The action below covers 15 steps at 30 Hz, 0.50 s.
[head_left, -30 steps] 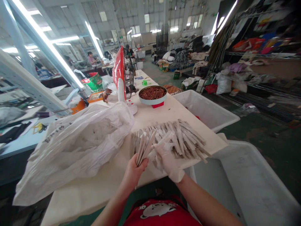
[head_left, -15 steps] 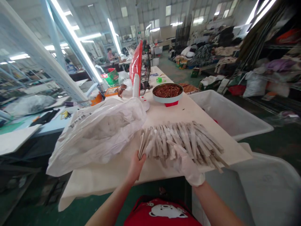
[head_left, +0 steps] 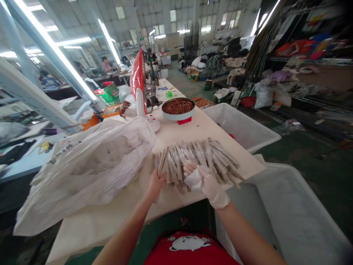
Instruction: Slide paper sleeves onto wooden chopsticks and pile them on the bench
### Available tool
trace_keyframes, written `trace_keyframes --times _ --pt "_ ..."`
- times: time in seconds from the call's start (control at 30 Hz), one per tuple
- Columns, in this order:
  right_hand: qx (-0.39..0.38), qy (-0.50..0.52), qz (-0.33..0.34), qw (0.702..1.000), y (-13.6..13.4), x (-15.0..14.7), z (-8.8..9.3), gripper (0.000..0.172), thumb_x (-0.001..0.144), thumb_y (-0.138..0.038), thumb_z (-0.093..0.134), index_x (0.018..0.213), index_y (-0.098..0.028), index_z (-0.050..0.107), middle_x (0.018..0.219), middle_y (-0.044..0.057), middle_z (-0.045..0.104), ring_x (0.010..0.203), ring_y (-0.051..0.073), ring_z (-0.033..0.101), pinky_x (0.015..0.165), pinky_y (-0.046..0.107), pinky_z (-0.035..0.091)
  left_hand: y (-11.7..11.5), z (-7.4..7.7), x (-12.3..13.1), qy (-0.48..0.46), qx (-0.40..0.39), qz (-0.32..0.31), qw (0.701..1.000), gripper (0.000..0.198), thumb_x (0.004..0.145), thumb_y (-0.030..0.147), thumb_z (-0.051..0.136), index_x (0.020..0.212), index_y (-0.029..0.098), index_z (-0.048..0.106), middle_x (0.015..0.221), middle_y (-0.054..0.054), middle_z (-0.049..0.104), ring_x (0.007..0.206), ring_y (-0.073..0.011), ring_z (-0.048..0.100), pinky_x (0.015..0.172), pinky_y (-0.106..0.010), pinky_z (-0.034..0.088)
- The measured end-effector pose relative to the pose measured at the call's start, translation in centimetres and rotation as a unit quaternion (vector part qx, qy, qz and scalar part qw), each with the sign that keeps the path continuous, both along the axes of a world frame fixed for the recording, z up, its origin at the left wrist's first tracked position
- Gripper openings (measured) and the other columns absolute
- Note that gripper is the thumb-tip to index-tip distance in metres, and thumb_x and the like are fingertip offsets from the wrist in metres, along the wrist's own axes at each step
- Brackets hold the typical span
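Observation:
My bare left hand (head_left: pixel 154 186) is closed around the lower end of a few thin greyish-beige strips (head_left: pixel 163 162), which stand tilted up from the fist. Just right of it, a wide row of similar strips (head_left: pixel 201 152) lies side by side on the cream-covered table (head_left: pixel 107 217). My right hand (head_left: pixel 211 184) wears a pale glove and hovers over the near edge of that row. A small white piece of cloth or paper (head_left: pixel 193 180) is gripped in it, between thumb and fingers. The exact material of the strips cannot be made out.
A big white plastic bag (head_left: pixel 91 165) covers the table's left side. Behind it stands a red-and-white fan (head_left: pixel 138 81). A round tin of brown pieces (head_left: pixel 178 106) rests on a red base. Grey plastic bins (head_left: pixel 242 127) flank the right edge. People sit farther back.
My view has swung to the right, so the scene sits farther left. My right hand has turned, and the white piece now shows plainly in it. The left hand still holds its strips.

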State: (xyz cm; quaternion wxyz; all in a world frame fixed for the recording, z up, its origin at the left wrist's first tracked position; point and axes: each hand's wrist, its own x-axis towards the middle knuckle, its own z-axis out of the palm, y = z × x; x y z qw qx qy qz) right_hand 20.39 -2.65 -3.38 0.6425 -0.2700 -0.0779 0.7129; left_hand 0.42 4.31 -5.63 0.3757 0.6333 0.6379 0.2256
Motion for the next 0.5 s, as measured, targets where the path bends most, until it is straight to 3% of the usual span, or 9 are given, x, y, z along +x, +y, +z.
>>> trace_keyframes --times 0.07,0.13,0.27,0.37,0.43,0.5 --pt "0.02 -0.007 0.007 1.0 0.3 -0.5 0.1 0.021 0.083 -0.031 0.054 0.096 -0.019 0.066 0.109 0.004 0.065 0.102 0.014 0.059 0.09 0.027 0.048 -2.5 1.4 1.9 -0.142 -0.043 -0.047 0.988 0.028 0.075 0.037 0.057 0.092 0.015 0.054 0.065 0.0 0.057 0.056 -0.013 0.053 0.054 -0.023 0.04" --pt "0.036 -0.022 -0.001 0.999 0.4 -1.0 0.2 0.018 0.08 -0.032 0.059 0.092 -0.021 0.066 0.101 0.003 0.067 0.095 0.014 0.061 0.086 0.026 0.05 -4.3 2.8 3.5 -0.222 -0.078 -0.054 0.97 0.026 0.07 0.032 0.062 0.088 0.014 0.053 0.063 0.002 0.055 0.053 -0.0104 0.049 0.052 -0.022 0.039" --pt "0.072 -0.141 0.002 0.987 -0.6 -1.6 0.5 0.032 0.077 -0.042 0.061 0.099 -0.02 0.064 0.096 0.004 0.067 0.082 0.016 0.061 0.074 0.028 0.05 -5.3 5.1 4.1 -0.214 -0.05 -0.04 0.975 0.021 0.066 0.025 0.062 0.081 0.016 0.05 0.059 0.005 0.05 0.052 -0.0086 0.045 0.05 -0.02 0.036" --pt "0.086 -0.29 0.064 0.951 -1.3 -1.4 0.6 0.026 0.072 -0.042 0.065 0.079 -0.016 0.066 0.068 0.001 0.062 0.059 0.011 0.053 0.055 0.022 0.044 -5.1 6.2 3.4 -0.182 -0.031 -0.077 0.98 0.018 0.069 0.027 0.059 0.08 0.016 0.049 0.061 0.005 0.049 0.053 -0.0089 0.047 0.05 -0.02 0.037" --pt "0.067 -0.325 0.045 0.942 -1.2 -0.9 0.7 0.027 0.071 -0.041 0.066 0.064 -0.015 0.061 0.054 -0.002 0.054 0.049 0.009 0.045 0.046 0.021 0.036 -5.4 6.7 3.0 -0.177 -0.04 -0.101 0.978 0.018 0.073 0.031 0.056 0.08 0.017 0.047 0.063 0.004 0.05 0.051 -0.0085 0.047 0.049 -0.02 0.038" --pt "0.035 -0.3 -0.004 0.953 -0.9 0.1 0.9 0.032 0.069 -0.045 0.066 0.058 -0.016 0.055 0.049 -0.003 0.049 0.045 0.008 0.039 0.042 0.021 0.031 -6.1 7.1 2.8 -0.194 -0.06 -0.112 0.973 0.023 0.077 0.039 0.051 0.078 0.017 0.045 0.063 0.004 0.051 0.046 -0.0074 0.045 0.046 -0.021 0.037"
